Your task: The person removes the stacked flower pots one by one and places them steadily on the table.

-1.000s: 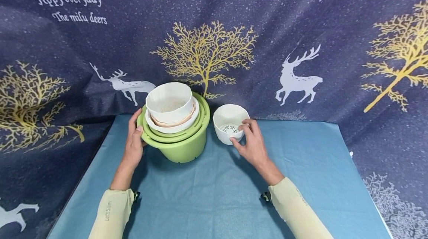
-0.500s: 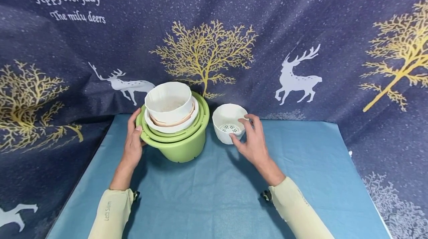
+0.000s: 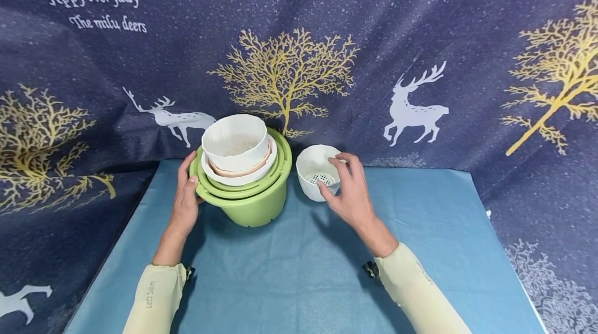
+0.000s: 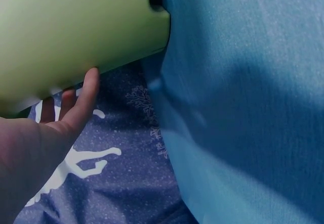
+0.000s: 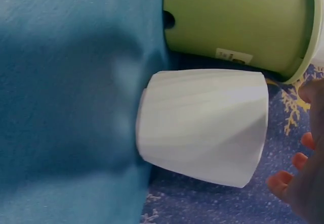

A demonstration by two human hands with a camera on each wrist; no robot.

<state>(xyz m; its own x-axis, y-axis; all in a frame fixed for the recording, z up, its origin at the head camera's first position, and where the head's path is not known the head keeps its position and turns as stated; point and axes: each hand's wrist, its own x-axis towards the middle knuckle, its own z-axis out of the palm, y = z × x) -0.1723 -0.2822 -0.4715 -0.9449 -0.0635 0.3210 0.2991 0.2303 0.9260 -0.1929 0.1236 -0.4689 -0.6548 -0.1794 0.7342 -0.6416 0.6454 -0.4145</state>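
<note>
My left hand grips the rim of a large green flowerpot, thumb at the rim's edge. In the left wrist view, fingers lie along the pot's outer wall. Nested in it are another green pot, a white one, a pinkish one and a white faceted pot on top. To their right, a small white faceted flowerpot with a perforated bottom stands upright. Over its right side hovers my right hand, thumb and fingers spread. The right wrist view shows that hand apart from the pot's rim.
A blue cloth covers the table. Right behind the pots hangs a dark blue curtain with printed trees and deer. The green pot and the small white pot stand close side by side.
My right hand has let go of the small white pot's rim and lifted slightly off it, fingers spreading. The left hand and the stacked pots stay in place.
</note>
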